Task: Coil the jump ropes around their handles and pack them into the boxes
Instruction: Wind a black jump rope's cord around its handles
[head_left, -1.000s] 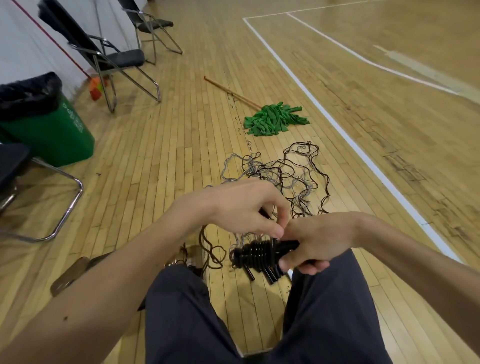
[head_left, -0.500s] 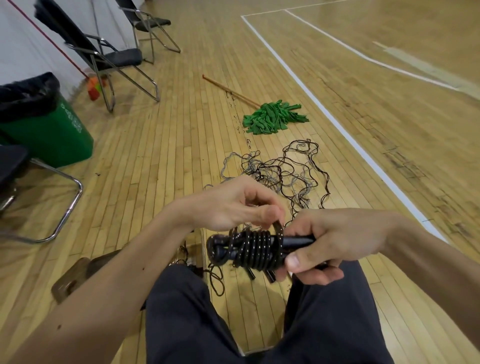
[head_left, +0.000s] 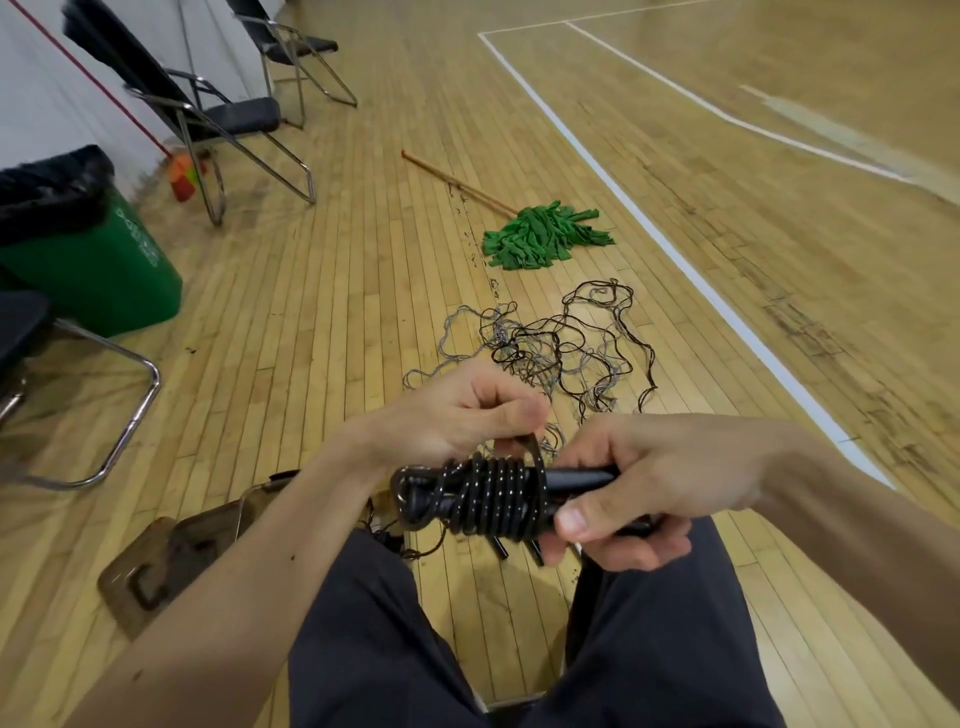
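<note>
The seated person's right hand is gripping the black plastic handles, thumb and curled fingers wrapped round them. Just left of those fingers, the black flecked jump rope is sitting in tight coils round the handles. The left hand is pinching a rope strand between thumb and forefinger, right above the coil. Beyond the fingertips a tangle of thin dark and grey ropes is lying on the wooden plank floor, with a green rag mop farther off. The left forearm is partly hiding a brownish flat container. A green plastic bin is standing well to the left.
</note>
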